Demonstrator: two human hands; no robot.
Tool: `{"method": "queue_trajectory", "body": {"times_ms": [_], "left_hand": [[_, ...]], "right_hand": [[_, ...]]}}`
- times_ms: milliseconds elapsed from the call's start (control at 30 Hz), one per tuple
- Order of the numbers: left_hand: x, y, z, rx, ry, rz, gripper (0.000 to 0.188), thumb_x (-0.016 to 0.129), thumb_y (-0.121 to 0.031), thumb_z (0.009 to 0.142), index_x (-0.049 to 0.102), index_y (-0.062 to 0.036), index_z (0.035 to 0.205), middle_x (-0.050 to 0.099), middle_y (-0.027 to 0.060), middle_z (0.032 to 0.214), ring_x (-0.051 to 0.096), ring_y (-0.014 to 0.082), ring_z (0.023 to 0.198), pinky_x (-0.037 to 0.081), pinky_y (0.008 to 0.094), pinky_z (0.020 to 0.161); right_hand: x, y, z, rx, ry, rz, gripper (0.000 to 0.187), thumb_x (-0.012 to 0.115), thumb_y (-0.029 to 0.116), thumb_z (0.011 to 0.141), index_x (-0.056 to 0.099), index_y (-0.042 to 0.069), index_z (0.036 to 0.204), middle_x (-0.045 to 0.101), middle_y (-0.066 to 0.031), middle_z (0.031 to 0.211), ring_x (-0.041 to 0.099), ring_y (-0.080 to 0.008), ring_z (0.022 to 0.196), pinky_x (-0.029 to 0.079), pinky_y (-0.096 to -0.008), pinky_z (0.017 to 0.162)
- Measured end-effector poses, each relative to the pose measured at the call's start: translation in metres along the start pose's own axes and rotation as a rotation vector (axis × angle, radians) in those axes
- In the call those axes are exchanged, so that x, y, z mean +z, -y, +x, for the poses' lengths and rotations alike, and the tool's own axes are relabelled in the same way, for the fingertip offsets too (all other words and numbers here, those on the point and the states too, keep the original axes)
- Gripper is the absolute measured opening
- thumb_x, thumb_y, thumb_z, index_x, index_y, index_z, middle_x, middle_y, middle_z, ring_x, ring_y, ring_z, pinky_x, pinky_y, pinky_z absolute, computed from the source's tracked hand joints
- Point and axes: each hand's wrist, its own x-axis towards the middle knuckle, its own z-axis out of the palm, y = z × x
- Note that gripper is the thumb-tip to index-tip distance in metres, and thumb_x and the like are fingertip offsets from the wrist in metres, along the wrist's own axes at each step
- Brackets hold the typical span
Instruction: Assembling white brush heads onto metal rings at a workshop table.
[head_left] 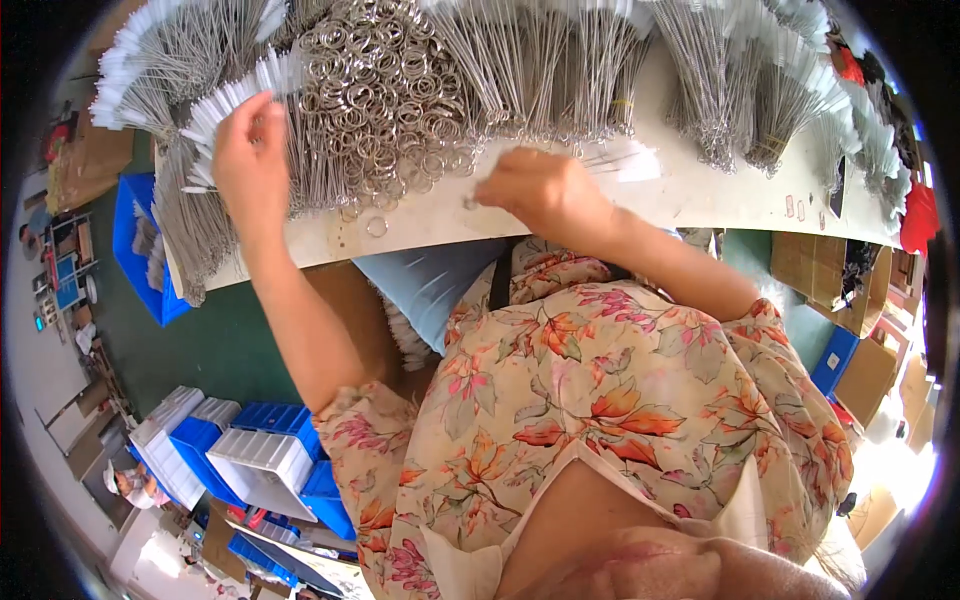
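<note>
My left hand (250,165) is over the left part of the table, its bent fingers among the white tips of thin wire brushes (225,105). Motion blurs those fingertips, and whether they grip a brush is unclear. Nearer the table's front edge, my right hand (545,190) is closed, with a small metal ring (470,203) pinched at its fingertips. Between the hands rises a heap of shiny metal rings (380,95), and one loose ring (377,227) lies by the edge. A few brushes (625,160) lie flat just beyond my right hand.
Bundles of wire brushes (545,70) line the back of the white table (690,195), with more bundles (740,90) to the right. A blue bin (140,245) stands off the left end. Blue and white crates (265,460) are stacked behind; cardboard boxes (815,275) sit at the right.
</note>
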Motion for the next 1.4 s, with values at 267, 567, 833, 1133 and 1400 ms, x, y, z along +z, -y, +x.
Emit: {"method": "queue_trajectory", "body": {"times_ms": [267, 567, 833, 1133, 1400], "left_hand": [[0.015, 0.047, 0.017, -0.079, 0.255, 0.525, 0.022, 0.056, -0.029, 0.084, 0.061, -0.0072, 0.084, 0.062, 0.0147, 0.081, 0.058, 0.0344, 0.079, 0.044, 0.0428, 0.067], [0.022, 0.041, 0.011, -0.147, 0.126, 0.337, 0.018, 0.060, -0.030, 0.079, 0.064, -0.0133, 0.084, 0.064, 0.0108, 0.079, 0.060, 0.0327, 0.077, 0.046, 0.0409, 0.067], [-0.012, 0.028, 0.037, -0.270, -0.212, -0.979, 0.019, 0.056, -0.018, 0.087, 0.060, -0.0023, 0.096, 0.061, 0.0055, 0.075, 0.057, 0.0123, 0.060, 0.044, 0.0242, 0.048], [-0.173, 0.325, -0.001, -0.128, 0.243, 0.844, 0.046, 0.055, -0.046, 0.079, 0.066, -0.0013, 0.084, 0.064, 0.0191, 0.079, 0.060, 0.0365, 0.073, 0.047, 0.0470, 0.063], [-0.132, 0.256, 0.009, -0.209, 0.097, 0.545, 0.032, 0.059, -0.027, 0.079, 0.061, 0.0030, 0.067, 0.058, 0.0163, 0.061, 0.055, 0.0307, 0.058, 0.041, 0.0412, 0.058]], "right_hand": [[-0.025, -0.034, 0.022, -0.049, -0.269, -0.037, 0.011, 0.060, 0.010, 0.073, 0.061, 0.007, 0.084, 0.060, -0.0079, 0.076, 0.059, -0.0244, 0.070, 0.050, -0.0359, 0.062], [-0.040, -0.122, 0.119, 0.467, -0.016, -0.242, 0.032, 0.062, 0.039, 0.072, 0.065, 0.009, 0.084, 0.065, -0.0077, 0.076, 0.062, -0.0282, 0.069, 0.050, -0.0380, 0.067], [-0.056, -0.107, 0.129, 0.846, 0.167, 0.062, 0.021, 0.059, 0.023, 0.074, 0.062, 0.003, 0.077, 0.063, -0.0143, 0.080, 0.064, -0.0178, 0.072, 0.051, -0.0311, 0.065], [-0.171, -0.107, 0.035, 0.488, -0.824, 0.638, 0.021, 0.051, 0.013, 0.083, 0.053, 0.003, 0.102, 0.057, -0.0058, 0.073, 0.056, -0.0132, 0.065, 0.049, -0.0259, 0.064], [-0.213, -0.122, -0.052, 0.850, -0.666, -0.057, 0.024, 0.054, 0.014, 0.081, 0.058, 0.007, 0.104, 0.052, -0.0003, 0.066, 0.050, -0.0100, 0.057, 0.041, -0.0231, 0.055]]}}
